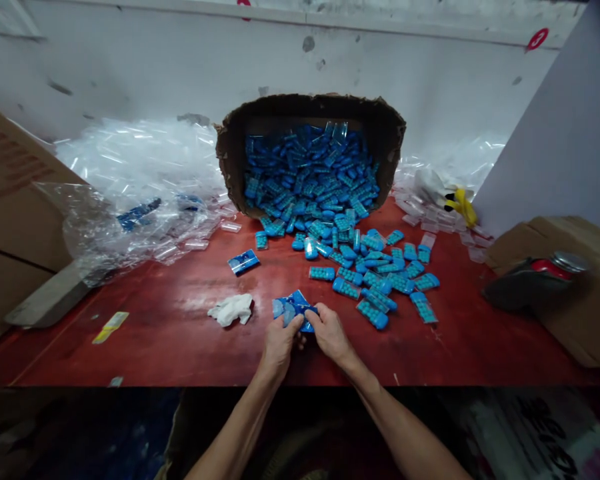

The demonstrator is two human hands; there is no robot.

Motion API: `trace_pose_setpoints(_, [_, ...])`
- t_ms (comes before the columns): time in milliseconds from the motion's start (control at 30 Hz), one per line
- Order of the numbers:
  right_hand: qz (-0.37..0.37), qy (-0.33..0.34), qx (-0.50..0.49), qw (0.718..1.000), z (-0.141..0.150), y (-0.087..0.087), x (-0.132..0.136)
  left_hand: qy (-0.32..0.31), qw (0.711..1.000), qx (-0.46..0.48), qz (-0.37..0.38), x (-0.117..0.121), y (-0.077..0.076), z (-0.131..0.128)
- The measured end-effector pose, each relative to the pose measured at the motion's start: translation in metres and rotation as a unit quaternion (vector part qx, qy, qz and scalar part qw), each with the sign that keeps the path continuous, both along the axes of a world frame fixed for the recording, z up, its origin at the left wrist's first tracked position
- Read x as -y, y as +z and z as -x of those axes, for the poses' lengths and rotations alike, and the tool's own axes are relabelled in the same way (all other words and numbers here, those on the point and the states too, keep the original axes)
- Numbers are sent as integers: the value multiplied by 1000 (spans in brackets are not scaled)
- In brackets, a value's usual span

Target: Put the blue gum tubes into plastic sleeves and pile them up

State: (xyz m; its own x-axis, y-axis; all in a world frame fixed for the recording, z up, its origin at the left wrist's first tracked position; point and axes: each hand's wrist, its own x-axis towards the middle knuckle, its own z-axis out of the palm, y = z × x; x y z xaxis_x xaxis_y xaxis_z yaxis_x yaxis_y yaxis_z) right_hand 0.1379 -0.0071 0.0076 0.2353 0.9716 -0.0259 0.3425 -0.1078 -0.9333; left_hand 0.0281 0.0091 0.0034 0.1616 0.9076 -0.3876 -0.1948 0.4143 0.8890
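My left hand [280,339] and right hand [331,333] both pinch blue packet [295,303] over table [175,353], near front edge. Looks not done yet. Other packet [243,263] lies behind. Lots of packs [375,293] untouched, in box [224,160] and spilled out.

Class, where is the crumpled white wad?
In the head view, the wad lies on the red table, left of the left hand and the held blue packet.

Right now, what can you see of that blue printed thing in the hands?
The blue printed thing looks thin, glossy and angular, with paler patches at its left; film or card, I cannot tell. The left hand and right hand grip its near side over the red table, hiding part of it.
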Motion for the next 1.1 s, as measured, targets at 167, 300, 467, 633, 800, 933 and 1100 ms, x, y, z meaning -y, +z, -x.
trace_pose_setpoints(167, [-8, -1, 8, 1000, 1, -4, 4, -4, 1000, 26, 15, 1, -2, -11])
trace_pose_setpoints(300, [-16, 20, -11, 1000, 0, -3, 6, -13, 997, 61, 37, 4, 2, -10])
trace_pose_setpoints(467, [-9, 81, 34, 996, -20, 12, 5, -80, 985, 130, 85, 7, 9, 7])
trace_pose_setpoints(633, [26, 7, 351, 936, -53, 26, -11, -8, 983, 111, 147, 11, 6, 17])
trace_pose_setpoints(800, [147, -2, 507, 849, -72, 27, -32, 20, 966, 141, 215, 15, 11, 20])
trace_pose_setpoints(933, [112, -7, 459, 882, -64, 36, -28, 26, 960, 157, 229, 18, 12, 21])
trace_pose_setpoints(1100, [45, 141, 54, 988, -31, 30, -9, -20, 979, 126, 156, 16, 12, 18])
